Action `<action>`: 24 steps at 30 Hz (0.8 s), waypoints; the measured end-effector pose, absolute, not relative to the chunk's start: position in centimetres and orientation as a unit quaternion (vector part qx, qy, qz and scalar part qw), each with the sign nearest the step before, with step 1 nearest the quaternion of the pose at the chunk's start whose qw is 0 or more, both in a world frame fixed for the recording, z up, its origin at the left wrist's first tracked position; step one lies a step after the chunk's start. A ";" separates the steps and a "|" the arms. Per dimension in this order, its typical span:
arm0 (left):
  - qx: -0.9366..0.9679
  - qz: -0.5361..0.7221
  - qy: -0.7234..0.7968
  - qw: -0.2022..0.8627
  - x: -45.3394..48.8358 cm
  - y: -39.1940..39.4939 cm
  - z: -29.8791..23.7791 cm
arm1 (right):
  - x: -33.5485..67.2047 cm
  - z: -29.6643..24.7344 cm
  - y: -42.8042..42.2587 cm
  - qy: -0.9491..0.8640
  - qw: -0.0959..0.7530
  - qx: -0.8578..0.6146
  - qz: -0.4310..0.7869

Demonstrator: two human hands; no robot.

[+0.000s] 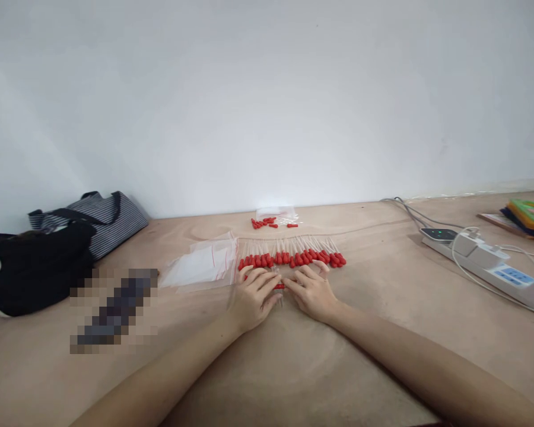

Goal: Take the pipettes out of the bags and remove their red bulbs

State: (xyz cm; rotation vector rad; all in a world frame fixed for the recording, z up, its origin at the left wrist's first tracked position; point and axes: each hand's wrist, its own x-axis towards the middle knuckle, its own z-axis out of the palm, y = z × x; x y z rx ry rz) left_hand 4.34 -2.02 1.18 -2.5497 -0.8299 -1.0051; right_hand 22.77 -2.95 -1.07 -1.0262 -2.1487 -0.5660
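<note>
A row of several thin clear droppers with red rubber bulbs (293, 258) lies on the wooden table (267, 367). Just in front of that row, my left hand (252, 295) and my right hand (310, 290) rest side by side. Their fingertips meet on one small red-bulbed dropper (279, 286), which both hands pinch between them. Left of the row lies a stack of clear zip bags with red seal lines (202, 265). Farther back sit several loose red bulbs (267, 223) beside a small clear bag (278, 212).
A striped grey bag (100, 218) and a black bag (31, 270) lie at the left. A pixelated dark object (113, 309) sits near them. At the right are a white power strip with cables (489, 261) and colourful flat items (527, 216). A white wall runs along the back.
</note>
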 end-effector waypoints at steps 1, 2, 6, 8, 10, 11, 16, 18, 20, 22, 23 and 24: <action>-0.881 -0.348 -0.282 0.150 4.5 -1.9 1.1 | 22.8 -1.0 -3.0 -0.827 0.339 -0.393 -0.216; -0.880 -0.350 -0.278 0.161 4.7 -1.8 1.0 | 22.8 -1.0 -3.0 -0.828 0.338 -0.391 -0.216; -0.878 -0.351 -0.264 0.190 4.9 -1.8 0.9 | 22.9 -0.9 -3.0 -0.837 0.326 -0.382 -0.218; -0.877 -0.350 -0.260 0.202 4.9 -2.0 1.0 | 23.0 -0.9 -3.1 -0.842 0.319 -0.377 -0.216; -0.874 -0.351 -0.258 0.213 4.8 -2.3 1.1 | 22.9 -0.8 -3.2 -0.846 0.317 -0.374 -0.213; -0.873 -0.353 -0.257 0.217 4.8 -2.5 1.2 | 22.9 -0.8 -3.2 -0.846 0.317 -0.373 -0.211; -0.873 -0.349 -0.260 0.219 4.3 -2.4 1.2 | 23.2 -0.8 -3.2 -0.848 0.316 -0.379 -0.190; -0.871 -0.338 -0.277 0.227 3.4 -2.1 1.3 | 23.8 -0.7 -3.1 -0.838 0.321 -0.405 -0.176; -0.859 -0.336 -0.305 0.239 2.4 -1.9 1.4 | 24.4 -0.7 -3.0 -0.820 0.330 -0.439 -0.161; -0.851 -0.335 -0.329 0.236 1.6 -1.7 1.4 | 24.7 -0.7 -2.9 -0.808 0.338 -0.458 -0.150; -0.851 -0.333 -0.337 0.225 1.5 -1.6 1.3 | 24.7 -0.7 -2.9 -0.807 0.339 -0.461 -0.145; -0.854 -0.332 -0.343 0.208 1.4 -1.6 1.2 | 24.6 -0.7 -2.9 -0.809 0.337 -0.461 -0.140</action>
